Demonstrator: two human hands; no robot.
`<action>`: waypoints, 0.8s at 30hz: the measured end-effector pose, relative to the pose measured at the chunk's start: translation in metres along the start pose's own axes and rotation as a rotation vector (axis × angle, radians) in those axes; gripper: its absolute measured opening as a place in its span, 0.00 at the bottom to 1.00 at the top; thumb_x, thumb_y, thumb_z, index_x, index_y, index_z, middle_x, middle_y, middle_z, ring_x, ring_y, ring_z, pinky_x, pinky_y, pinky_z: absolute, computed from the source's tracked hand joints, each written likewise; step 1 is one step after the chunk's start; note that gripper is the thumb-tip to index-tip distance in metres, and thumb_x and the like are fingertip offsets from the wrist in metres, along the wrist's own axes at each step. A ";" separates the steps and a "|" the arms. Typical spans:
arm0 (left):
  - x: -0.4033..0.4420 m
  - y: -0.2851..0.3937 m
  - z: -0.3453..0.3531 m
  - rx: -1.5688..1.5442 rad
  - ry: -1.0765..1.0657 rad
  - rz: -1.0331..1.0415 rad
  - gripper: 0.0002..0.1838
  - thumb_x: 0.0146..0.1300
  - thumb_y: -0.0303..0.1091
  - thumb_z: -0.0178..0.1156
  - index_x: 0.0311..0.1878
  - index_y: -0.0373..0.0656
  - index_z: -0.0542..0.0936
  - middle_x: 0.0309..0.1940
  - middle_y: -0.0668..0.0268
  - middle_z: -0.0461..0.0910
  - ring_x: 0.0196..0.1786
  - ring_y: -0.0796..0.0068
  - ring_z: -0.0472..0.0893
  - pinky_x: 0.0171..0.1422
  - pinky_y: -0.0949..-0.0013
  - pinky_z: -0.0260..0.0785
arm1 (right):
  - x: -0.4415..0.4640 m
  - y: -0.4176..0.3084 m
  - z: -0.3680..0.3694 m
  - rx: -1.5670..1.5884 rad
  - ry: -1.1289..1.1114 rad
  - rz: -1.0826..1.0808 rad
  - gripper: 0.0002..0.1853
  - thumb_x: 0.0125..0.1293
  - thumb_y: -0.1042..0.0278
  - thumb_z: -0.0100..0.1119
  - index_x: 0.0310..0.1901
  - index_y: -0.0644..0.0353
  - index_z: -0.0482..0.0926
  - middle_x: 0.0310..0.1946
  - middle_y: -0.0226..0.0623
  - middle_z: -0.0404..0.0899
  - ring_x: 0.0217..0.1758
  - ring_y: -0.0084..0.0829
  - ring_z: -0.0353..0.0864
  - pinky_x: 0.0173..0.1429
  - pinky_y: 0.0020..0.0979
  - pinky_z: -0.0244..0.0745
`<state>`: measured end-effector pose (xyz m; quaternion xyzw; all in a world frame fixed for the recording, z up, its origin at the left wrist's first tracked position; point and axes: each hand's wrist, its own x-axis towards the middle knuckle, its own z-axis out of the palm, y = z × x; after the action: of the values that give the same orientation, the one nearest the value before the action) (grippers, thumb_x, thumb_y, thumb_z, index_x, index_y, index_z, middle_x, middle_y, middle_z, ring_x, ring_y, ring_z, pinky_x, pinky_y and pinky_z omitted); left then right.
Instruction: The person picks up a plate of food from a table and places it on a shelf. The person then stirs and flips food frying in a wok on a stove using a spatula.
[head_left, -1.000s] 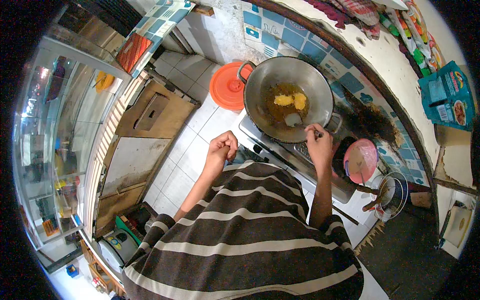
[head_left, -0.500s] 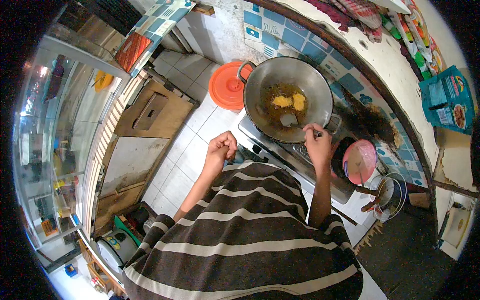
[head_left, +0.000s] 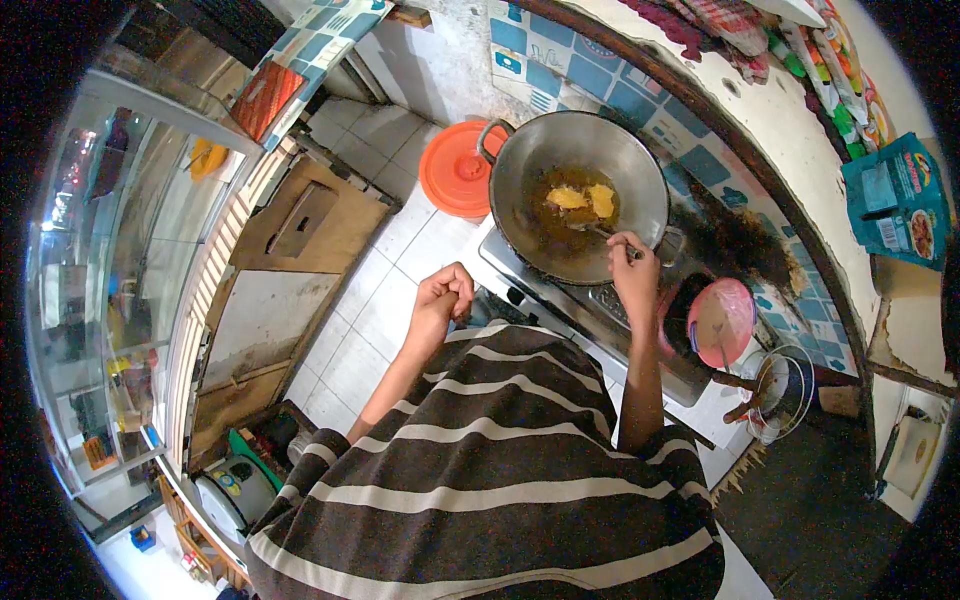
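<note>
A large metal wok [head_left: 520,235] sits on the stove [head_left: 500,255], with dark oil in its bottom. Two yellow fried pieces [head_left: 568,198] lie side by side in the oil. Over the wok's near right rim, my right hand [head_left: 634,272] is closed around the handle of a spatula [head_left: 592,229]. The blade dips into the oil just below the yellow pieces and shows nearly edge-on. My left hand [head_left: 442,298] is held in front of my body, left of the stove, with its fingers curled in; whether anything is inside them is hidden.
An orange lidded bucket [head_left: 462,172] stands left of the wok. To the right are a pink bowl [head_left: 722,322] with a utensil in it and a wire strainer [head_left: 782,395]. A teal packet [head_left: 893,200] hangs at the far right. A wooden cabinet [head_left: 310,220] is on the left.
The spatula's blade has turned from flat to nearly edge-on and moved up closer to the yellow pieces. My right hand has shifted slightly upward; my left hand has not moved.
</note>
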<state>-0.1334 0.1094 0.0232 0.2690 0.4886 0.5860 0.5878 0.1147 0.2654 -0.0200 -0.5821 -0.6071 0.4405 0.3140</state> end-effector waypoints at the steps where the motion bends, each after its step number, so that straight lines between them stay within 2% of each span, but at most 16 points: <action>1: -0.001 0.000 0.000 0.001 0.000 0.003 0.12 0.44 0.14 0.38 0.28 0.37 0.70 0.14 0.73 0.61 0.18 0.84 0.56 0.24 0.77 0.48 | -0.001 -0.004 -0.002 -0.030 0.003 -0.028 0.06 0.62 0.69 0.51 0.32 0.61 0.76 0.21 0.37 0.76 0.23 0.26 0.73 0.32 0.28 0.68; 4: -0.001 -0.003 -0.005 0.010 0.007 -0.001 0.11 0.44 0.14 0.38 0.27 0.38 0.70 0.14 0.73 0.61 0.18 0.84 0.56 0.24 0.77 0.47 | -0.009 -0.016 -0.008 -0.114 0.046 -0.067 0.06 0.61 0.69 0.52 0.32 0.61 0.77 0.21 0.38 0.76 0.24 0.27 0.74 0.33 0.30 0.69; 10: 0.001 -0.001 -0.002 0.003 -0.010 0.007 0.12 0.44 0.14 0.38 0.28 0.38 0.70 0.14 0.73 0.61 0.18 0.84 0.56 0.24 0.77 0.48 | -0.010 -0.009 -0.009 -0.162 0.050 -0.060 0.10 0.61 0.65 0.51 0.30 0.62 0.77 0.25 0.42 0.78 0.26 0.36 0.77 0.37 0.34 0.71; 13: 0.002 0.000 -0.002 0.002 -0.021 -0.002 0.12 0.44 0.14 0.38 0.28 0.38 0.70 0.14 0.73 0.61 0.18 0.84 0.57 0.24 0.77 0.48 | -0.011 -0.021 -0.010 -0.138 -0.024 0.059 0.11 0.61 0.64 0.49 0.30 0.62 0.77 0.26 0.44 0.79 0.27 0.39 0.77 0.38 0.34 0.71; 19: 0.001 -0.002 -0.006 0.012 0.010 0.006 0.12 0.42 0.14 0.38 0.28 0.38 0.70 0.15 0.73 0.61 0.19 0.84 0.57 0.24 0.78 0.48 | -0.017 -0.022 -0.006 0.041 0.033 0.002 0.09 0.61 0.68 0.50 0.30 0.63 0.77 0.25 0.39 0.79 0.28 0.30 0.77 0.38 0.31 0.71; 24: 0.001 -0.001 -0.007 -0.010 0.005 0.014 0.12 0.42 0.14 0.38 0.27 0.38 0.70 0.14 0.73 0.61 0.19 0.84 0.57 0.25 0.78 0.48 | -0.024 -0.047 -0.014 -0.106 -0.015 0.057 0.08 0.61 0.68 0.51 0.30 0.62 0.77 0.25 0.37 0.79 0.29 0.28 0.77 0.39 0.30 0.71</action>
<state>-0.1387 0.1080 0.0193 0.2682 0.4853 0.5933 0.5836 0.1100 0.2472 0.0307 -0.6116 -0.6152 0.4206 0.2656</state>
